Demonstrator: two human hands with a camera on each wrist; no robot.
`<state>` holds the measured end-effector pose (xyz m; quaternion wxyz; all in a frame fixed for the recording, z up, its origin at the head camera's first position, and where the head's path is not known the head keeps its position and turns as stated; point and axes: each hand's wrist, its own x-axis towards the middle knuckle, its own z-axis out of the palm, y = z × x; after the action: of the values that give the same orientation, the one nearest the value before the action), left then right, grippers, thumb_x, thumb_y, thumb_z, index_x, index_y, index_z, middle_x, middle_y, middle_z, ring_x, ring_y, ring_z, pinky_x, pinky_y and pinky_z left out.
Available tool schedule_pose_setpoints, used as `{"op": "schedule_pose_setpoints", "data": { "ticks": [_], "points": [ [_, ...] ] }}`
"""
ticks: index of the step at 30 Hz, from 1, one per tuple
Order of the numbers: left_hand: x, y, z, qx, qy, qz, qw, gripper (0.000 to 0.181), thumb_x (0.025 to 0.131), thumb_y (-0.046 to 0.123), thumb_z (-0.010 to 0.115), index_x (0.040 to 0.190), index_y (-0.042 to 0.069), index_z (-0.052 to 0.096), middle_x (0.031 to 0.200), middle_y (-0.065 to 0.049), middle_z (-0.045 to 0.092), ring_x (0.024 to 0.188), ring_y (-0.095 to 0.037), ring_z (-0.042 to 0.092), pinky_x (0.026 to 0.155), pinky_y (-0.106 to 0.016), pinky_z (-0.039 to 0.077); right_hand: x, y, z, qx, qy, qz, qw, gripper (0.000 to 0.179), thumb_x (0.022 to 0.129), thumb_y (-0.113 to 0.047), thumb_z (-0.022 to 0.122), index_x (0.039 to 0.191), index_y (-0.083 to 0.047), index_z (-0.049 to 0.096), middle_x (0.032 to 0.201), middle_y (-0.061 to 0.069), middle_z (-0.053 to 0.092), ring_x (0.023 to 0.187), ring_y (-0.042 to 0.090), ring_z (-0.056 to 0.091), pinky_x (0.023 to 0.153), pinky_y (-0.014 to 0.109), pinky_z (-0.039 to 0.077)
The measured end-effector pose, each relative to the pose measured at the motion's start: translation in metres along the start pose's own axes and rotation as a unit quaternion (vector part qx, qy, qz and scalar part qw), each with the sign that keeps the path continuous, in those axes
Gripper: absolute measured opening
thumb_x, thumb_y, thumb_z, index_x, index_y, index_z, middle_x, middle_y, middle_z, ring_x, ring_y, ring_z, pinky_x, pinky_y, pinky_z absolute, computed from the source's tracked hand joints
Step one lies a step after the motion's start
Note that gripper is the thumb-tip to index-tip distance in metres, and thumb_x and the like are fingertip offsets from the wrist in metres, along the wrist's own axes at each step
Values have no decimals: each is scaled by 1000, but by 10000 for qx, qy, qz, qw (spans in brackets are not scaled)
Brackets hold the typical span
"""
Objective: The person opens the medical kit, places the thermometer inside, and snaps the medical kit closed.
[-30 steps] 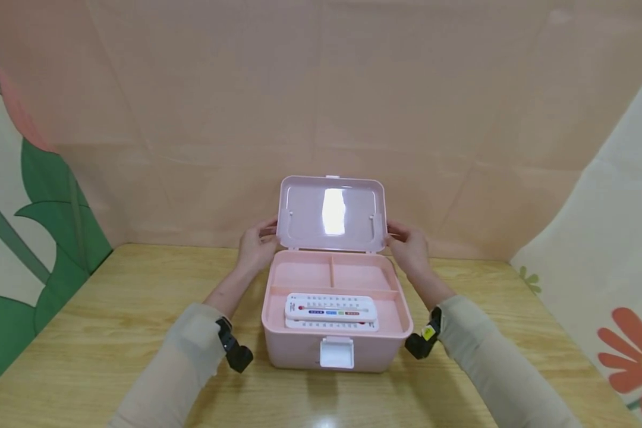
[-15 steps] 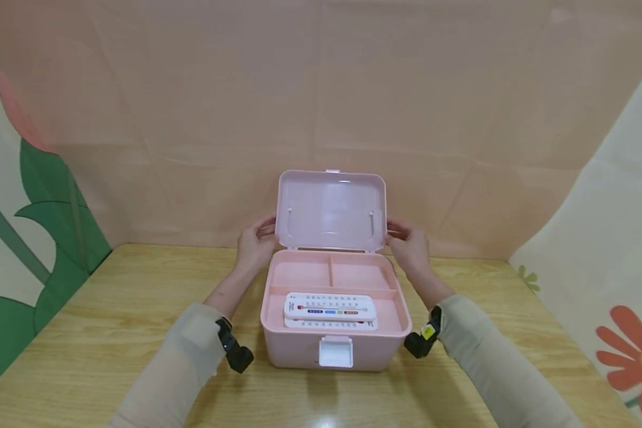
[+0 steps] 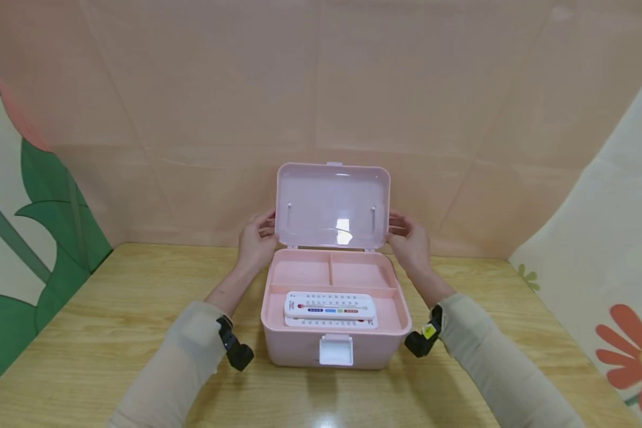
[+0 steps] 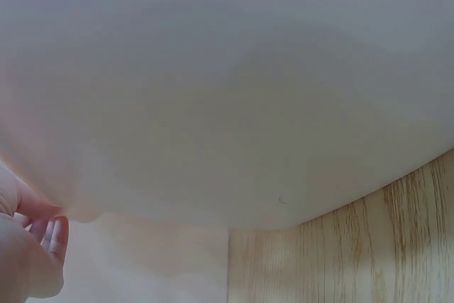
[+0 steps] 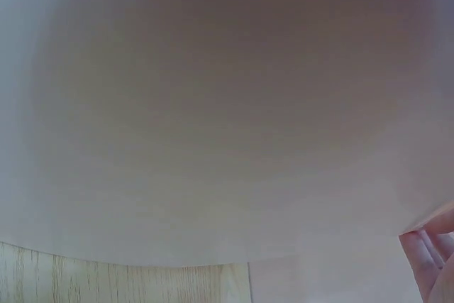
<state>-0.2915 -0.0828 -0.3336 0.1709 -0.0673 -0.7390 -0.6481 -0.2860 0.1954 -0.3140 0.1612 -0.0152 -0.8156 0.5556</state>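
Observation:
A pink plastic storage box [image 3: 286, 351] stands in the middle of the table in the head view, its hinged lid [image 3: 321, 199] raised at the back. My left hand [image 3: 255, 241] holds the lid's left edge low down, thumb in front and fingers partly behind. On the opposite edge my right hand [image 3: 409, 242] grips the lid the same way. Two white thermometers lie in the front compartment; the upper thermometer [image 3: 329, 305] covers most of the lower one [image 3: 326, 324]. A white latch [image 3: 336, 351] hangs on the front. Box walls fill both wrist views.
Pink dividers [image 3: 331, 270] split the back of the box into two compartments. Under it is a wooden table [image 3: 155, 309]. A beige backdrop [image 3: 192, 119] rises behind the table, with flower-printed cloth [image 3: 594, 238] to the sides.
The lid has swung up and forward to stand more upright, its top edge now higher. Both hands keep their hold on its sides; the thermometers stay put.

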Motion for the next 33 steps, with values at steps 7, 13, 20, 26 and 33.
{"op": "schedule_pose_setpoints", "data": {
  "ticks": [7, 13, 20, 26, 33],
  "points": [
    [2, 2, -1, 88, 2, 253, 9996, 64, 73, -21, 46, 134, -5, 51, 118, -23, 53, 105, -34, 57, 94, -40, 51, -3, -4, -1, 84, 2, -129, 9999, 53, 84, 7, 51, 136, -1, 51, 127, 26, 58, 113, 36, 58, 70, 8, 47],
    [2, 2, -2, 166, -30, 440, 9989, 61, 73, -21, 48, 133, -6, 51, 119, -23, 54, 104, -35, 57, 92, -40, 52, -6, -5, -3, 241, -114, -230, 9994, 56, 83, 6, 53, 139, -2, 48, 127, 28, 57, 115, 38, 57, 71, 7, 46],
    [-2, 10, -5, 315, -115, 422, 9985, 54, 80, -14, 54, 134, -6, 50, 124, -22, 52, 109, -35, 57, 94, -40, 52, -10, -8, -4, 625, -208, -188, 9976, 53, 86, 3, 54, 138, -2, 48, 131, 24, 53, 117, 35, 53, 72, 10, 48],
    [-6, 19, -7, 263, -222, 306, 9989, 53, 83, -8, 59, 135, -6, 49, 126, -21, 49, 114, -35, 54, 95, -39, 52, -13, -13, -5, 788, -288, -176, 9963, 54, 86, 3, 53, 139, 0, 46, 133, 24, 51, 120, 34, 51, 75, 11, 49],
    [-10, 24, -9, 185, -356, 274, 9988, 53, 84, -6, 60, 135, -7, 46, 128, -21, 46, 119, -36, 50, 100, -42, 48, -18, -17, -6, 702, -398, -74, 9967, 56, 86, 0, 54, 140, 1, 41, 135, 23, 48, 123, 34, 49, 83, 16, 47]
  ]
}}
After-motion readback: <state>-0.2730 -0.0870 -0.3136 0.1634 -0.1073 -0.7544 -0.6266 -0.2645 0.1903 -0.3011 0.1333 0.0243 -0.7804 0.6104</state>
